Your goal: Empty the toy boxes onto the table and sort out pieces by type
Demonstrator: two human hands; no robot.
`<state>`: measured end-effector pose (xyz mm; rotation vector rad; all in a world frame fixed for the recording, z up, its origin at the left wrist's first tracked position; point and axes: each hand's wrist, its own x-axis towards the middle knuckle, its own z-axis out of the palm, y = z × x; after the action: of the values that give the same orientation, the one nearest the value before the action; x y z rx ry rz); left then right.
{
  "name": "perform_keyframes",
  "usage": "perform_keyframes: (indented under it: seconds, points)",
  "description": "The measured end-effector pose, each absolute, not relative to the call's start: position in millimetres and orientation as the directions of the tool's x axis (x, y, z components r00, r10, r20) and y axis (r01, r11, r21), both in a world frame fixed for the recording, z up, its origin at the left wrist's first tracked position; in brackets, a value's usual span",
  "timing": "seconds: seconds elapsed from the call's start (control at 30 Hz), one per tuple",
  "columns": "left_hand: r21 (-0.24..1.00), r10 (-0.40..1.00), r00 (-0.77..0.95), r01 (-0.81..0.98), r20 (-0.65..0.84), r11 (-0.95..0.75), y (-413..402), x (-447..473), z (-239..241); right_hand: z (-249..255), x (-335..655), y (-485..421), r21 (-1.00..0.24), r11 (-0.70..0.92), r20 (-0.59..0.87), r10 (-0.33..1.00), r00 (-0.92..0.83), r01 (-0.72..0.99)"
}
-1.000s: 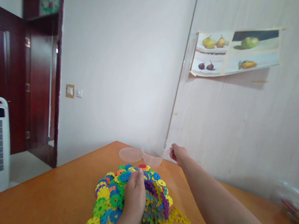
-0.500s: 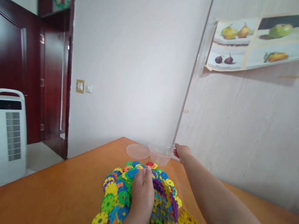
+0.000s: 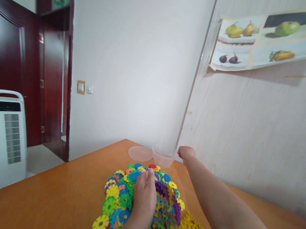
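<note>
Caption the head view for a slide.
Left hand rests on colourful plastic discs; right hand holds a clear tub.

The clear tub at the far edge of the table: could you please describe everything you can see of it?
The clear tub is small, round and see-through, plastic by its look, open-topped and seemingly empty. It appears to stand upright on the orange table near the far edge, by the wall. The right hand is closed on its right rim. A round clear lid lies flat just left of it; whether they touch is unclear.
</note>
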<state>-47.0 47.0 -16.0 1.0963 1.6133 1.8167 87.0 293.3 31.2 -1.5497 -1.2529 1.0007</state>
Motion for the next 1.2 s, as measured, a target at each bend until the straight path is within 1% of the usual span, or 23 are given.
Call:
perform_keyframes:
  seconds: [0.13,0.33,0.6,0.77,0.87,1.0,1.2]
  points:
    - [0.966,0.776,-0.576,0.144,0.257,-0.214,47.0,-47.3,-17.6,32.9,87.1,296.0,-0.920,-0.156,-0.098,0.980,0.175,0.359]
    - [0.958,0.761,-0.582,0.162,0.287,-0.238,51.8,-48.8,-22.9,34.8,88.6,291.6,-0.907,-0.154,-0.091,0.981,0.174,0.391]
    - [0.956,0.757,-0.583,0.194,0.294,-0.222,51.2,-50.9,-20.5,36.8,96.4,278.8,-0.916,-0.089,-0.018,0.983,0.182,0.391]
    - [0.960,0.762,-0.584,0.165,0.280,-0.227,45.6,-51.4,-12.2,46.1,138.3,258.8,-0.892,-0.039,0.061,0.977,0.206,0.451]
    - [0.961,0.760,-0.588,0.152,0.275,-0.230,42.9,-50.7,-8.5,51.5,179.8,236.6,-0.856,-0.019,0.098,0.975,0.198,0.516]
    - [0.947,0.767,-0.556,0.206,0.319,-0.245,42.9,-50.1,-6.7,48.9,238.1,194.6,-0.774,-0.015,0.122,0.977,0.174,0.632]
    - [0.886,0.728,-0.510,0.333,0.458,-0.324,39.8,-44.8,0.2,26.2,306.0,127.0,-0.620,-0.008,0.066,0.996,0.062,0.784]
